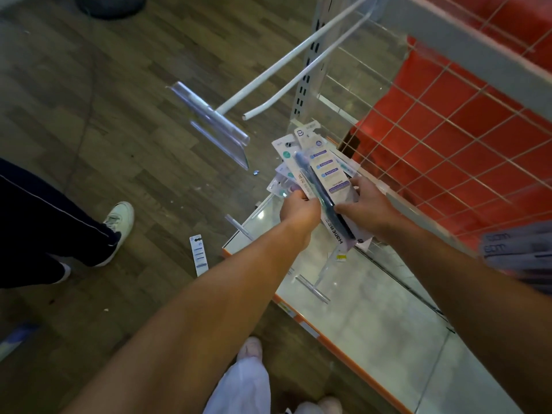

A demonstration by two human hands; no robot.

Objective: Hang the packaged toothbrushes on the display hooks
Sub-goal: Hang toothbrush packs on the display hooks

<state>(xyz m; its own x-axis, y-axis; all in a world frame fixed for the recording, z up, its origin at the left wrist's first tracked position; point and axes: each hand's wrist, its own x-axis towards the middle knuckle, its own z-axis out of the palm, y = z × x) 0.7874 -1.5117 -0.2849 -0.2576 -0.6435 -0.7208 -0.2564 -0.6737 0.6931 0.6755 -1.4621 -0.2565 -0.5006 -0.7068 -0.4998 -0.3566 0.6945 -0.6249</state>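
My left hand (298,211) grips a fanned bunch of packaged toothbrushes (286,150) from below. My right hand (366,206) pinches the top package (325,174), a white card with a dark blue brush, by its lower right edge. Both hands hold the stack just below the white display hook (301,71), whose open tip points toward me. Its upper bar carries a clear plastic label holder (215,124) and no packages hang on it. One more toothbrush package (199,254) lies on the wooden floor to the left.
A white wire grid panel (448,138) with red backing stands at the right. Below my arms lies a glossy base shelf (373,309) with an orange edge. Another person's legs and a white sneaker (118,225) stand at the left. My own shoes show at the bottom.
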